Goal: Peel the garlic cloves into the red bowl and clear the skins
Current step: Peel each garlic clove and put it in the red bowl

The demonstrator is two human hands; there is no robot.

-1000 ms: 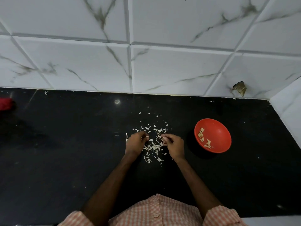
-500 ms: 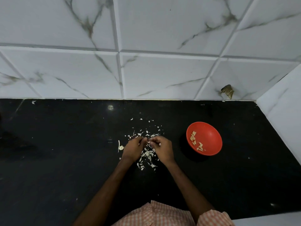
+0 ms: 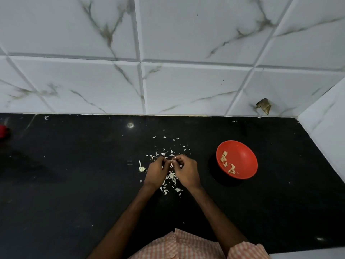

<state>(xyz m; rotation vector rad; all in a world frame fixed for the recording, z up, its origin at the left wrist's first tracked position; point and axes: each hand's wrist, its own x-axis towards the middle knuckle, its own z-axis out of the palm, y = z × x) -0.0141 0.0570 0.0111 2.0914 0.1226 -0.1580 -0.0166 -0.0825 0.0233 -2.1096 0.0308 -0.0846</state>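
Note:
My left hand [image 3: 156,171] and my right hand [image 3: 185,171] meet fingertip to fingertip over the black counter [image 3: 74,184]. Together they pinch a small pale garlic clove [image 3: 172,161], which the fingers mostly hide. Below and around the hands lies a scatter of white garlic skins [image 3: 170,177]. A larger pale piece [image 3: 142,168] lies just left of my left hand. The red bowl [image 3: 242,157] stands to the right of my right hand, apart from it, with several peeled cloves [image 3: 224,158] inside.
A white marble-tiled wall [image 3: 168,81] rises behind the counter, and a side wall [image 3: 326,131] closes the right end. A brownish lump [image 3: 263,106] sticks to the wall near that corner. A red object [image 3: 2,131] shows at the far left edge.
My two hands have come together from a little apart and now pinch the clove between their fingertips. The camera has shifted slightly.

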